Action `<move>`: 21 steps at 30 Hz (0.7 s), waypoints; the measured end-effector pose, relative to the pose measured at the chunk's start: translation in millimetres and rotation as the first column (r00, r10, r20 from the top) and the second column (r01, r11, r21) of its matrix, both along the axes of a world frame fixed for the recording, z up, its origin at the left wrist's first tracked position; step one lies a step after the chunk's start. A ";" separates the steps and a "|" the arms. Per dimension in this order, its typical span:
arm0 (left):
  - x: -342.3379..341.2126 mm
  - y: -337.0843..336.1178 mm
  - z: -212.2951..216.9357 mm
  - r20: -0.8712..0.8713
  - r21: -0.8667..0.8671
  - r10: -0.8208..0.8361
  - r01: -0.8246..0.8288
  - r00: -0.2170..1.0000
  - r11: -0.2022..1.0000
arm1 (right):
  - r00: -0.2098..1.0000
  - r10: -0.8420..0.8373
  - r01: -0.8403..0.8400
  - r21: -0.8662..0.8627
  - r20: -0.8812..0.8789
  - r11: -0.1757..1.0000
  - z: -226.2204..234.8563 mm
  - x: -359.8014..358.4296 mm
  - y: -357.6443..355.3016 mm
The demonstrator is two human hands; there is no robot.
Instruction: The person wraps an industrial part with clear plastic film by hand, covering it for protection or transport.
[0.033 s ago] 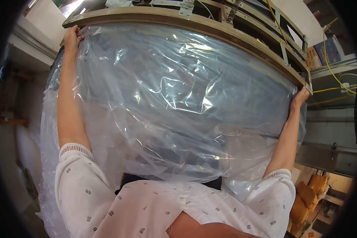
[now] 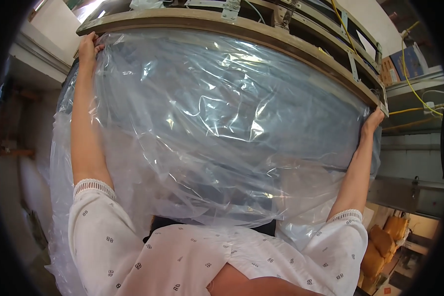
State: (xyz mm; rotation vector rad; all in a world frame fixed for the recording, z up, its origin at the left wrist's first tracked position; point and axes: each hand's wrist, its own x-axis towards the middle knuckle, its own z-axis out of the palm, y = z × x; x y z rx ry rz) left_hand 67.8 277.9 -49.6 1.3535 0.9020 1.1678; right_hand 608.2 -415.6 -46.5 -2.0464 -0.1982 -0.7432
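Observation:
A large clear plastic sheet [image 2: 212,113] hangs in shiny folds over a blue-grey padded piece of furniture, whose colour shows through it. Along the top runs the curved wooden rail [image 2: 197,20] of its frame, with metal brackets [image 2: 230,9] behind. My left hand [image 2: 88,48] is closed on the sheet's upper edge, right below the rail's left end. At the rail's right corner, my right hand [image 2: 374,120] is closed at the sheet's other upper edge, thumb up against the wood. Whether either hand also grips the rail is hidden. Both arms are stretched wide.
A yellow cable [image 2: 404,64] loops down at the right, near a blue box [image 2: 408,63] on a shelf. Yellow-brown padded pieces [image 2: 380,244] lie at the lower right. A pale wall [image 2: 44,44] stands close on the left. Loose plastic trails down at the left.

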 end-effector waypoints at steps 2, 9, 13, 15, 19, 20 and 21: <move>1.5 8.1 -1.2 -0.019 0.007 -0.028 0.028 0.999 1.000 | 0.988 0.150 -0.148 -0.038 0.033 0.988 13.0 -12.1 -1.2; -30.5 21.3 -5.8 -0.687 0.470 0.081 0.357 0.722 0.808 | 0.873 -0.011 0.131 -0.212 0.487 0.968 12.3 -35.3 28.8; -80.0 -7.8 90.3 -0.460 0.484 0.104 0.151 0.882 0.862 | 0.978 0.209 -0.165 0.565 -0.013 0.809 2.5 -93.1 36.0; -136.2 -27.4 117.2 -0.361 0.321 0.051 0.072 0.931 0.944 | 0.948 0.307 -0.181 0.638 -0.091 0.749 4.6 -144.6 40.9; -275.9 -40.5 141.2 -0.195 0.282 0.174 -0.115 0.965 0.953 | 0.632 0.685 -0.388 0.618 -0.363 0.684 37.1 -222.0 57.5; -285.9 -65.6 148.2 -0.180 0.277 0.227 -0.172 0.957 0.945 | 0.632 0.689 -0.372 0.640 -0.356 0.672 47.6 -236.4 60.1; -290.9 -90.6 149.6 -0.162 0.266 0.275 -0.227 0.948 0.937 | 0.513 0.731 -0.472 0.564 -0.450 0.678 59.3 -247.2 60.7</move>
